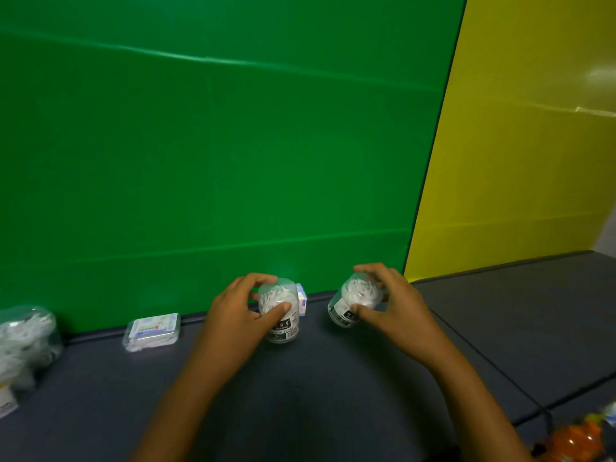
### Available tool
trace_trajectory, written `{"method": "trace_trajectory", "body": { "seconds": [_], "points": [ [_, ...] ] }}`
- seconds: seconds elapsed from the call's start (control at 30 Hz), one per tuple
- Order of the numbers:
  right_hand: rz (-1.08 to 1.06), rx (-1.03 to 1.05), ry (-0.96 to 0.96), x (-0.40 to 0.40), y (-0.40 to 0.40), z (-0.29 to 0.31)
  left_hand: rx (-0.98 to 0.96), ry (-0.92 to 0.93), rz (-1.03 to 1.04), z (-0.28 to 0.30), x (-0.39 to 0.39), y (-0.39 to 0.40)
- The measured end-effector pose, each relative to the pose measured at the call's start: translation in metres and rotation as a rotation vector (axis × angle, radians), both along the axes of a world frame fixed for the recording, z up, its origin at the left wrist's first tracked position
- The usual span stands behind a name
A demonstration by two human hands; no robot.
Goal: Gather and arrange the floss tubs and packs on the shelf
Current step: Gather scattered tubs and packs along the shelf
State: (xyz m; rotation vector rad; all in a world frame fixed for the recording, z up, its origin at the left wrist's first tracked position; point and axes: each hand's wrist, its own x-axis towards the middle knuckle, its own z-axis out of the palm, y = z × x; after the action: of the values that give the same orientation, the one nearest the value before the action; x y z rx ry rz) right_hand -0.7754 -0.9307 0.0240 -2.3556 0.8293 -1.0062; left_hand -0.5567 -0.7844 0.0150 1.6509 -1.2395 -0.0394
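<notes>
Now left tub upright, right tub tilted

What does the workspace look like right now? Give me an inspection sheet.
Surface: dark grey shelf, seams on the right.
Job's things: left tub upright; right tub tilted; flat pack against the wall; small box behind left tub; big bag far left.
Clutter: orange item, bottom right, blurred.
Grippers: left hand grips left tub; right hand grips right tub.
Cables: nothing seen.
Surroundings: green wall, yellow wall.
</notes>
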Motion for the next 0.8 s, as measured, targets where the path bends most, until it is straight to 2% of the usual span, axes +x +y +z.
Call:
{"method": "trace_trajectory", "body": {
  "seconds": [0.47,0.67,0.8],
  "points": [
    [0.089,0.057,-0.065,-0.047,-0.138,-0.016,0.148,-0.112,0.113,-0.005,-0.071,-0.111],
    [0.111,0.078,-0.094,-0.047,-0.177,-0.027,0.167,-0.103,0.159,-0.012,-0.082,-0.159],
    [0.073,0.145,-0.183,-0.039,-0.196,-0.042,0.165,-0.062,0.194,-0.023,-0.092,-0.187]
  ]
}}
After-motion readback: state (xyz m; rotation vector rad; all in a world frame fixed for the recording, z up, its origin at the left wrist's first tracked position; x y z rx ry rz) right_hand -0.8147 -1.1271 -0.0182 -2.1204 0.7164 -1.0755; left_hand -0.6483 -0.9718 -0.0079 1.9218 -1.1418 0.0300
